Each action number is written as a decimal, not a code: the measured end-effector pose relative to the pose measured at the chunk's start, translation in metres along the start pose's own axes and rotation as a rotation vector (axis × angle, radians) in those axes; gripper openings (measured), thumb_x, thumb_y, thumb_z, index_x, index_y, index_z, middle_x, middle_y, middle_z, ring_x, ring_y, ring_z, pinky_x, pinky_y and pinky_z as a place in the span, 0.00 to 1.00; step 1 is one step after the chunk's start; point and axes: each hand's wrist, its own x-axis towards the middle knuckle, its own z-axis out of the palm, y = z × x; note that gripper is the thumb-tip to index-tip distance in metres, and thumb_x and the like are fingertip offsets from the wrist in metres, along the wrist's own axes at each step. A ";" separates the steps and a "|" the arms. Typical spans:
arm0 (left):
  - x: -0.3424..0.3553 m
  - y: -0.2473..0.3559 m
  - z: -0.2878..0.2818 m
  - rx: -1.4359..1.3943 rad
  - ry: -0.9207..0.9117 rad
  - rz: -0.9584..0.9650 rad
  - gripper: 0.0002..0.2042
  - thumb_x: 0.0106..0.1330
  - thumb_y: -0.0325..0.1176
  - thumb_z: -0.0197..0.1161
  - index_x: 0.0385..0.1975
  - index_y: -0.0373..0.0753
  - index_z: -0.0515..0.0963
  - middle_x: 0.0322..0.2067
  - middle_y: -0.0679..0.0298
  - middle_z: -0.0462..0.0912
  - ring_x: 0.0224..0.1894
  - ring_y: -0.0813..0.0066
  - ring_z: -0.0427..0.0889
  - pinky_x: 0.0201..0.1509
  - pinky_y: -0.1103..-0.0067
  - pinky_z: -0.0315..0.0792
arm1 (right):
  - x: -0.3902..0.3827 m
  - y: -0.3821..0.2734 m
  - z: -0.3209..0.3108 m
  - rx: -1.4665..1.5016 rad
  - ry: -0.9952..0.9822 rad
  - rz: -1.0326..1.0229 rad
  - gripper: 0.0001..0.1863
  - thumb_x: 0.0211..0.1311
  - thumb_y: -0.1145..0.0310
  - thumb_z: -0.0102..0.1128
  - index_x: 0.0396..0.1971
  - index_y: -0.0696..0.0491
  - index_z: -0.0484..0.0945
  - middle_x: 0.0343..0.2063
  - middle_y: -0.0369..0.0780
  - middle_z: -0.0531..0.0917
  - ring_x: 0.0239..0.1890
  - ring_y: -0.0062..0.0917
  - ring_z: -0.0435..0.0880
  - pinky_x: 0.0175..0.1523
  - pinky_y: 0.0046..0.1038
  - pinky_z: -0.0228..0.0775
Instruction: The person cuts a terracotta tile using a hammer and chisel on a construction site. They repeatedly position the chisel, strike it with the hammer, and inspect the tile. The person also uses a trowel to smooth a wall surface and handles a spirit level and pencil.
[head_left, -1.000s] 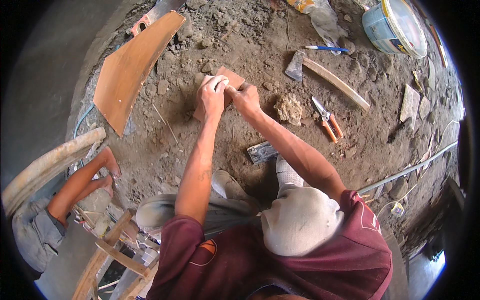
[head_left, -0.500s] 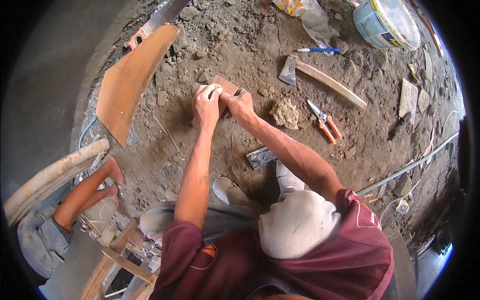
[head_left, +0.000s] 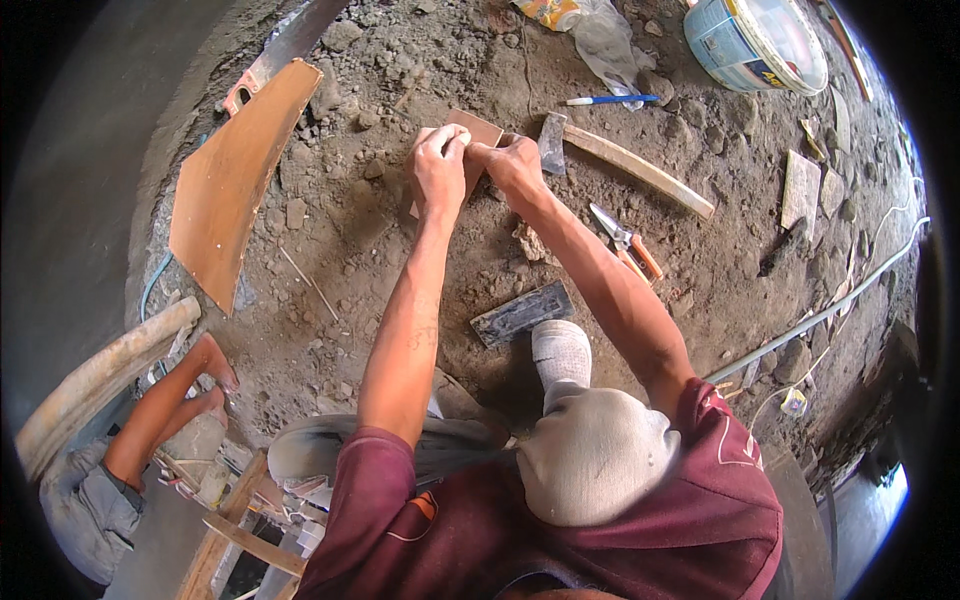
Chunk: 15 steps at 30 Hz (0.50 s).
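Both hands hold a small piece of thin brown board (head_left: 478,127) just above the dirt. My left hand (head_left: 440,172) pinches it between thumb and fingers on the left side. On the other side my right hand (head_left: 511,166) grips it with fingers curled, its thumb side close to the left thumb. The fingers cover much of the board. Just right of my right hand lies an axe (head_left: 640,172), its dark head nearest. Under my right forearm a rough stone (head_left: 535,243) is partly hidden. Beside that forearm are pruning shears (head_left: 628,243) with orange handles.
A large brown plywood offcut (head_left: 235,190) lies at left, beside a handsaw (head_left: 290,45). A blue pen (head_left: 612,100), plastic bag (head_left: 605,45) and bucket (head_left: 745,45) sit at the far side. A dark block (head_left: 520,312) is near my foot. Another person's legs (head_left: 175,420) show lower left.
Both hands, still gripping the board piece, have shifted right and a little farther away in the picture. Surrounding things have slid slightly left, and more of the dark block shows.
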 end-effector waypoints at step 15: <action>-0.004 -0.010 0.021 0.032 0.073 0.129 0.06 0.65 0.28 0.62 0.35 0.32 0.82 0.33 0.54 0.80 0.36 0.56 0.80 0.40 0.68 0.74 | 0.022 0.015 -0.011 -0.135 -0.007 -0.023 0.27 0.47 0.61 0.75 0.44 0.64 0.81 0.36 0.49 0.88 0.38 0.32 0.87 0.42 0.33 0.78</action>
